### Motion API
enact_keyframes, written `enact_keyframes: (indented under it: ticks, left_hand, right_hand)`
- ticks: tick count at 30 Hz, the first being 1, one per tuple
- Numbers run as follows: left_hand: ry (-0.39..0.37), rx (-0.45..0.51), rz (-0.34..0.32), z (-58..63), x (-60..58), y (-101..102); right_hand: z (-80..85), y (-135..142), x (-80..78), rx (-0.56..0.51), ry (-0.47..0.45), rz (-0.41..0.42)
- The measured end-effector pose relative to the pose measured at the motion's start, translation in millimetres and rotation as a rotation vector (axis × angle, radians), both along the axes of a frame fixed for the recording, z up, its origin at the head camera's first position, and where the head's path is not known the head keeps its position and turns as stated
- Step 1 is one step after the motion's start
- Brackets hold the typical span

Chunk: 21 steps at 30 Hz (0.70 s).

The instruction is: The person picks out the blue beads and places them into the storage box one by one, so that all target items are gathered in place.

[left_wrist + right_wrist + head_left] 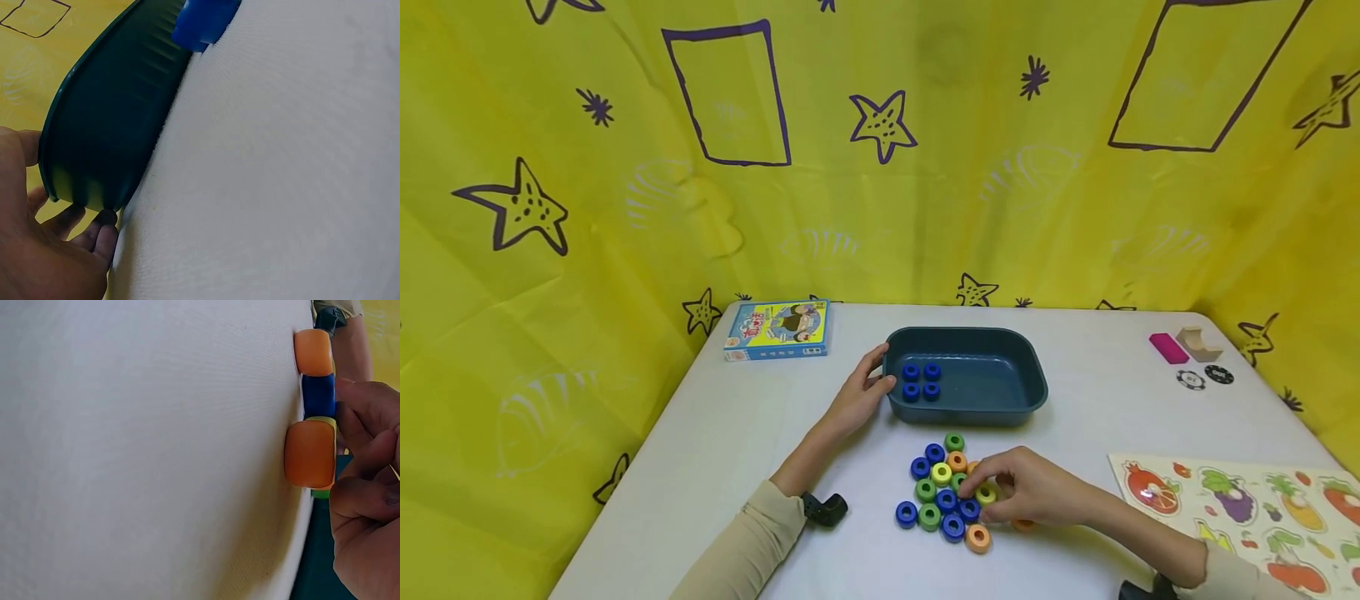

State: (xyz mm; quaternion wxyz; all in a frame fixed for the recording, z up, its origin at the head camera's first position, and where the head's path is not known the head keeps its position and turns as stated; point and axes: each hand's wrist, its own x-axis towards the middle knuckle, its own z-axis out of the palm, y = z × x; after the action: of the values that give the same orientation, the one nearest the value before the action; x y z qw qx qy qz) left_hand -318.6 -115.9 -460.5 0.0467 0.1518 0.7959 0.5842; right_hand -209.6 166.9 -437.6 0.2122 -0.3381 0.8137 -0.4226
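My left hand (856, 402) grips the left end of a dark teal plastic tray (1000, 416), thumb at the rim and fingers on the outer wall. Inside the tray, several blue ring beads (911, 392) lie in a small block at the left. Down in front of it is a cluster of blue, green, yellow and orange ring beads on the table. My right hand (1037, 492) reaches over the cluster's right side, index finger and thumb pinching a blue bead (968, 511). An orange bead (310, 454) lies beside the fingers in the right wrist view, and others are partly hidden under the hand.
A blue and yellow card box (778, 331) stands at the back left of the white table (700, 500). At the back right are a pink block (1168, 348), a beige holder (1198, 343) and two chips (1219, 374). A fruit-and-vegetable picture board (1255, 508) occupies the right front.
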Motion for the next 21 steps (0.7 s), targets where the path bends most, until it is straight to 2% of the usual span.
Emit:
enact_keyframes:
  ticks: [11, 21]
  left_hand:
    - [-0.003, 0.003, -0.004, 0.1, 0.6, -0.9]
    - [-0.005, 0.012, 0.000, 0.2, 0.8, 0.2]
  right_hand:
    - [0.3, -5.2, 1.9, 0.050, 0.086, -0.023]
    - [2.7, -5.5, 2.8, 0.084, 0.052, -0.035]
